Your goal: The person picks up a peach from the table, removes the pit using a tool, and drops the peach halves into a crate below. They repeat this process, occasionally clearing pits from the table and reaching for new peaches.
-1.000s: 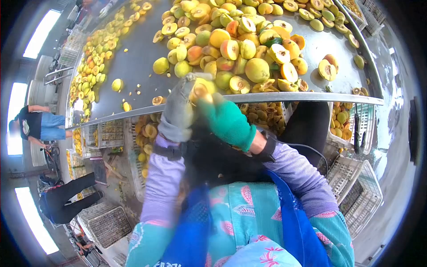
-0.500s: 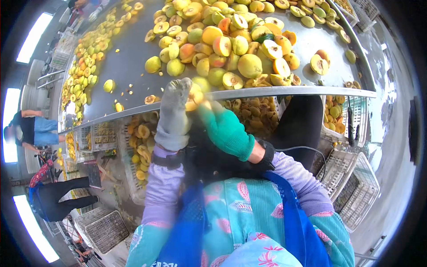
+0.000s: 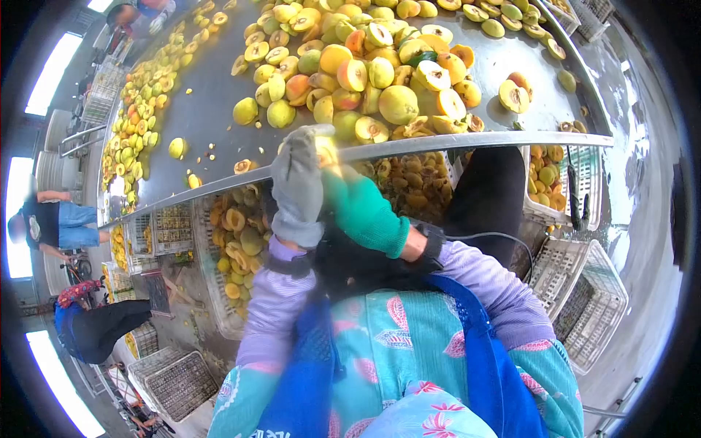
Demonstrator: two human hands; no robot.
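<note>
My left hand [image 3: 298, 186], in a grey glove, is closed on a yellow peach [image 3: 326, 152] just over the table's near edge. My right hand [image 3: 367, 215], in a green glove, is closed and meets the fruit from below right. Motion blur smears its fingertips, so whatever they grip is hidden. Beyond both hands, a heap of whole and halved peaches [image 3: 398, 106] covers the middle of the metal table [image 3: 208, 120]. One cut half with a brown centre [image 3: 513, 96] lies apart on the right.
Below the table edge stand a crate of fruit halves [image 3: 237, 252] on the left and another fruit crate [image 3: 546, 175] on the right. White baskets [image 3: 584, 306] sit at my right. A cable [image 3: 504, 244] runs by my right wrist. Other people [image 3: 77, 226] are at the left.
My left hand has shifted slightly right and turned more upright around the peach. My right hand stays close against it. At the left, a person in dark trousers has bent further.
</note>
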